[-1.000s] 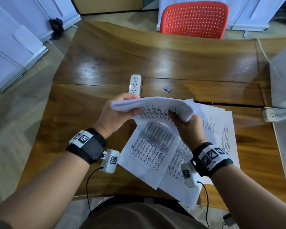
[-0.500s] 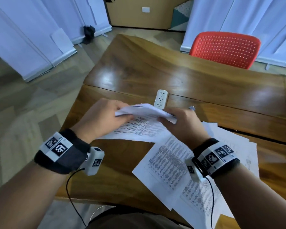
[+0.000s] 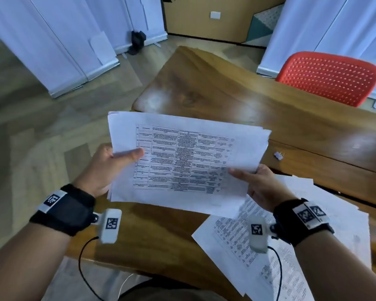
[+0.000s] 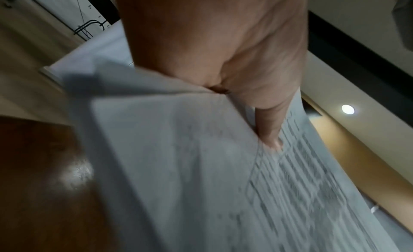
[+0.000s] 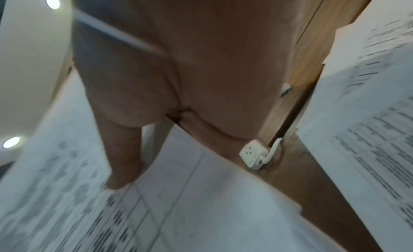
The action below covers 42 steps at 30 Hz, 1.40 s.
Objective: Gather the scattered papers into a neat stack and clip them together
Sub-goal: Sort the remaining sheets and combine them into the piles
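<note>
- left hand point(image 3: 109, 168) and right hand point(image 3: 261, 185) each pinch a side of the gathered papers point(image 3: 182, 161), lifted above table point(image 3: 269, 109) (likely to square edges)
- loose sheets point(image 3: 313, 246) lie on the table at right, clip point(image 3: 278, 155) beyond them

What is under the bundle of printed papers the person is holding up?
Under the held bundle of white printed sheets shows the brown wooden table, and at its right corner loose printed sheets on that table. What lies directly beneath the bundle's middle is covered.

Black wristbands point(image 3: 63, 210) with white square-patterned tags, each carrying a white cabled camera point(image 3: 109, 225).
</note>
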Motion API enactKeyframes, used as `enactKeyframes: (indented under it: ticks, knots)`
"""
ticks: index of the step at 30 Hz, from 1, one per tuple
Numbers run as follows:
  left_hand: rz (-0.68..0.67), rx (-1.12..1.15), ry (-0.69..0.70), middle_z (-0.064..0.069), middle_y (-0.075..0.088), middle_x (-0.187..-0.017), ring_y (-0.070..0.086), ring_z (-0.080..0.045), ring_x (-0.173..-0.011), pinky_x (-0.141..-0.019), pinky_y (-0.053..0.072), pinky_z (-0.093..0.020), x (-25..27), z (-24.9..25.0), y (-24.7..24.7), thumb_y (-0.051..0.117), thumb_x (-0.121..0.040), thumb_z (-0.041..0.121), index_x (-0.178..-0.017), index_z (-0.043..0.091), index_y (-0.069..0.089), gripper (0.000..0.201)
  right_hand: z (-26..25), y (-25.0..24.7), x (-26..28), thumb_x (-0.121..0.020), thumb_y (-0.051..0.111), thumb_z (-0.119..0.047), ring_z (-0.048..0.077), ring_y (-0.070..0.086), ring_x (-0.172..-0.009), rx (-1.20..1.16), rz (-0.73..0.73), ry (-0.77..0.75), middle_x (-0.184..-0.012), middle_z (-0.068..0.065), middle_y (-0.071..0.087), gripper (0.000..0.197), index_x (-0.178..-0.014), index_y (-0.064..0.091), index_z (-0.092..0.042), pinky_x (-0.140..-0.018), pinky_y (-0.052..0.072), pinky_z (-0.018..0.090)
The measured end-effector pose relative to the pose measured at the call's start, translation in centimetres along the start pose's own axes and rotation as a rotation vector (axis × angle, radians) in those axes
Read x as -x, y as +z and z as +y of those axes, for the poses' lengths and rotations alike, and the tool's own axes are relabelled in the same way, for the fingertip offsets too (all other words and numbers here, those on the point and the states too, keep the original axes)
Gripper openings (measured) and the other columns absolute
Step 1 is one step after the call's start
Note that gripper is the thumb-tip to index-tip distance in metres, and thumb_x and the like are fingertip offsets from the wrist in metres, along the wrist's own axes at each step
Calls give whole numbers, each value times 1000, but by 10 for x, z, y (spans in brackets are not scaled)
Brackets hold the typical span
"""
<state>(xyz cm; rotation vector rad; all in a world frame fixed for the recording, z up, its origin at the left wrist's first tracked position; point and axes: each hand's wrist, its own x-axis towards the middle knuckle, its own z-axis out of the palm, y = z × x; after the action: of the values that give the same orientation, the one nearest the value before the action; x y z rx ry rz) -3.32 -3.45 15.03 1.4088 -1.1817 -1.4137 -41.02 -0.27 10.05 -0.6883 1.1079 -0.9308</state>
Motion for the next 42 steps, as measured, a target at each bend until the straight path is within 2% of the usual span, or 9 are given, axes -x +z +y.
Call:
enactKeyframes:
  ticks: [4, 6, 10, 15, 20, 25, 29, 37, 42]
  knots:
    - [92, -70, 92, 9, 83, -119, 77, -12, -115, -96, 61, -24, -9, -14, 1, 83, -83, 27, -108, 32, 85, 26, -5, 4, -15, -80, 87, -15, 27, 77, -106, 203, 221, -231, -112, 8, 82, 32, -110, 80, -8, -94, 62, 46]
    - [130, -138, 107, 21, 83, -107, 77, 2, -103, -87, 59, -14, -14, -23, 2, 85, -84, 24, -103, 31, 82, 20, -6, 6, -20, -84, 86, -13, 16, 78, -98, 314, 317, -348, -107, 2, 83, 27, -110, 79, -16, -83, 62, 32]
    - [88, -273, -46, 31, 80, -84, 73, 15, -84, -76, 55, -7, -28, -68, 10, 94, -79, 21, -99, 26, 77, 26, 25, 2, -38, -86, 85, -23, 17, 76, -94, 540, 405, -361, -99, -5, 80, 23, -108, 79, -24, -81, 59, 33]
    - [43, -362, -49, -3, 83, -111, 76, -11, -101, -100, 61, -48, -39, -119, 11, 92, -81, 7, -110, 14, 82, 32, 73, -12, -62, -87, 82, -29, 10, 73, -86, 670, 414, -185, -95, -8, 78, 20, -106, 79, -32, -80, 59, 47]
    - [108, -339, -55, 9, 83, -107, 77, -3, -99, -91, 58, -32, -42, -111, 17, 87, -89, 24, -110, 29, 82, 21, 60, 1, -64, -90, 81, -32, 26, 76, -89, 634, 466, -154, -96, 5, 79, 17, -105, 77, -26, -81, 64, 46]
    - [128, -328, -23, 28, 80, -92, 75, 7, -91, -80, 58, -11, -43, -108, 20, 92, -84, 19, -101, 38, 76, 30, 61, 6, -53, -86, 85, -26, 18, 73, -84, 635, 448, -200, -88, -11, 76, 20, -103, 75, -29, -81, 62, 40]
    - [135, -308, -142, 9, 79, -109, 75, -4, -103, -95, 59, -27, -48, -121, 18, 98, -75, 18, -115, 23, 75, 46, 66, -3, -56, -84, 87, -28, 20, 76, -95, 621, 411, -102, -103, 2, 80, 33, -114, 76, -22, -88, 64, 48]
    - [118, -344, -114, 14, 82, -104, 76, 5, -95, -93, 61, -28, -54, -116, 15, 95, -79, 20, -107, 27, 78, 34, 41, -13, -42, -81, 90, -22, 11, 78, -92, 594, 359, -73, -98, -8, 82, 27, -105, 79, -25, -94, 62, 48]
    - [62, -512, 25, 6, 82, -102, 77, -3, -94, -81, 58, -24, -48, -79, 20, 89, -87, 22, -106, 18, 81, 21, -7, -8, -27, -72, 84, -58, 24, 60, -128, 1091, 526, -390, -127, -5, 69, 62, -122, 66, -26, -106, 43, 46]
